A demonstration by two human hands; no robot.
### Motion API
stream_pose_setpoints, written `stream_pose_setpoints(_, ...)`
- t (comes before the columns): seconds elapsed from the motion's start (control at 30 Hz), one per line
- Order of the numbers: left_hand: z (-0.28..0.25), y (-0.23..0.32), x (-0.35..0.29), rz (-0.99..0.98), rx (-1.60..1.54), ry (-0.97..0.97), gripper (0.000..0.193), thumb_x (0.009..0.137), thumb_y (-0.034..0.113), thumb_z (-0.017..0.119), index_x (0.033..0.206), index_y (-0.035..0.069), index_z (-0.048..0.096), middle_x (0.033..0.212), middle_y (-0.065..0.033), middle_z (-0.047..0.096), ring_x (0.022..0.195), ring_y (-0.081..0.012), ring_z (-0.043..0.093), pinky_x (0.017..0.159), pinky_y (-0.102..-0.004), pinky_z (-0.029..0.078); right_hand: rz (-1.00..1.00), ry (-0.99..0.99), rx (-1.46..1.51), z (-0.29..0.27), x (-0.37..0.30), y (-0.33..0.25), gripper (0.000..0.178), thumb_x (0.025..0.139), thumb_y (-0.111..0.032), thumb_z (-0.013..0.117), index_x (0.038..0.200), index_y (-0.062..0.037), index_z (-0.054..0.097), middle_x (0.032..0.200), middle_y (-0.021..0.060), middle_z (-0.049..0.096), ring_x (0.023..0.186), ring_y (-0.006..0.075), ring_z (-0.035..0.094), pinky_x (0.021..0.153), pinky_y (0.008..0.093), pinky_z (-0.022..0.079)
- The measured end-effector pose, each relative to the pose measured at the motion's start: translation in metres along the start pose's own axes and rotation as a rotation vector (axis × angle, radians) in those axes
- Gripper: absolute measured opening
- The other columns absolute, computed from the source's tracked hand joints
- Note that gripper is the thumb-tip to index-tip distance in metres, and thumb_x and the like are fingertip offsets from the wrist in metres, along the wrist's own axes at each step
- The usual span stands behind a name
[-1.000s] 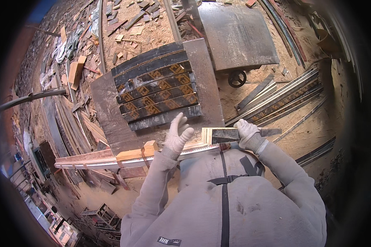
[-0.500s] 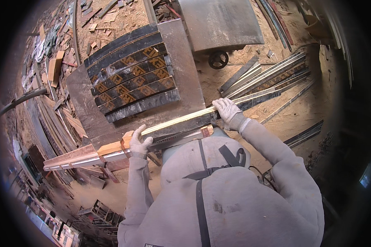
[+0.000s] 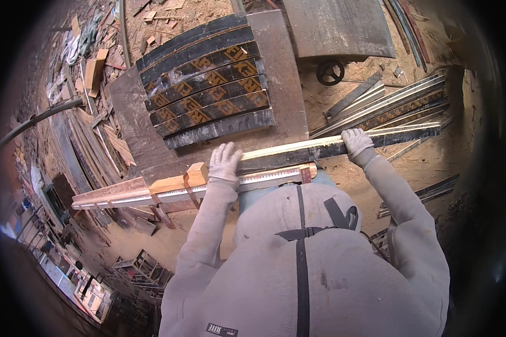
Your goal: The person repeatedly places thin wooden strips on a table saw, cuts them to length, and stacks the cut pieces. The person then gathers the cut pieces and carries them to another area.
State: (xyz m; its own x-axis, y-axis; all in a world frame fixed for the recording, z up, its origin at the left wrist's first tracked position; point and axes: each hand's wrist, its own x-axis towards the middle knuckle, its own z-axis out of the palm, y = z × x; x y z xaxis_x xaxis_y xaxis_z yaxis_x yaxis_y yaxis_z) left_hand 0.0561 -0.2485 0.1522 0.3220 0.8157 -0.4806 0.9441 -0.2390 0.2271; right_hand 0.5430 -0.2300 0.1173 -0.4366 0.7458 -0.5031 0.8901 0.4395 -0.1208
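Observation:
Across the near edge of the machine table lies a narrow stack of black-faced plywood strips (image 3: 292,157), pale along its top edges. My gloved left hand (image 3: 225,163) rests against the left end, its fingers stretched out. Further right, my gloved right hand (image 3: 358,147) is closed over the strips, which run on past it. Just below them runs a long rail with a measuring scale (image 3: 264,178). A wooden block (image 3: 197,174) sits on the rail beside my left hand. The undersides of both hands are hidden.
Wide black plywood pieces (image 3: 208,92) lie side by side on the rusty metal table (image 3: 278,45). Loose strips (image 3: 393,104) pile up to the right, near a black handwheel (image 3: 330,72). Scrap wood (image 3: 95,73) and sawdust cover the floor at left.
The strips have slid to the right along the rail, my right hand moving with them. My left hand's fingers have straightened at the left end. The whole view has shifted.

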Motion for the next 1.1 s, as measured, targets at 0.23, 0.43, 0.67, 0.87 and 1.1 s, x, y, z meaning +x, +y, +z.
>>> stream_pose_setpoints(0.23,0.001,0.092,0.004,0.014,-0.268,0.02,0.06,0.083,0.011,0.066,0.143,0.016,0.059,0.143,-0.0079,0.062,0.137,-0.0305,0.052,0.123,-0.0477,0.034,-0.003,0.005,-0.02,-0.015,-0.031,0.007,0.038,0.083,-0.012,0.065,0.119,-0.004,0.056,0.111,0.0148,0.062,0.109,0.0327,0.061,0.097,0.0454,0.046)
stream_pose_setpoints(0.43,-0.003,0.083,-0.022,0.041,-0.32,0.119,0.054,0.083,0.014,0.066,0.137,0.017,0.063,0.139,-0.0095,0.063,0.132,-0.033,0.054,0.119,-0.0503,0.037,-0.033,0.045,0.006,-0.028,-0.049,-0.018,0.041,0.079,-0.008,0.064,0.118,-0.0012,0.056,0.111,0.0168,0.062,0.106,0.0355,0.061,0.095,0.0467,0.047)
stream_pose_setpoints(0.67,-0.007,0.031,-0.055,0.084,-0.353,0.136,0.058,0.078,0.017,0.066,0.136,0.018,0.065,0.134,-0.0103,0.062,0.126,-0.034,0.055,0.112,-0.0512,0.043,-0.057,0.019,0.114,-0.028,-0.044,-0.071,0.047,0.09,-0.015,0.058,0.135,-0.0009,0.055,0.127,0.0162,0.063,0.122,0.0316,0.059,0.106,0.0458,0.045)
stream_pose_setpoints(0.87,-0.006,-0.004,-0.079,0.064,-0.304,0.11,0.058,0.079,0.014,0.065,0.137,0.018,0.066,0.134,-0.0104,0.062,0.127,-0.0349,0.054,0.112,-0.052,0.042,0.114,-0.095,-0.069,-0.016,-0.057,-0.064,0.046,0.082,-0.014,0.066,0.125,-0.003,0.057,0.122,0.0159,0.062,0.12,0.0334,0.058,0.11,0.0472,0.043)
stream_pose_setpoints(1.1,0.0,-0.002,-0.055,0.14,-0.113,0.265,0.056,0.088,0.029,0.065,0.142,0.018,0.061,0.132,-0.0109,0.064,0.127,-0.0332,0.055,0.12,-0.0546,0.032,0.156,-0.048,0.001,-0.022,-0.032,-0.061,0.051,0.072,-0.01,0.071,0.121,-0.0026,0.059,0.115,0.0148,0.063,0.115,0.0335,0.06,0.109,0.0463,0.044)
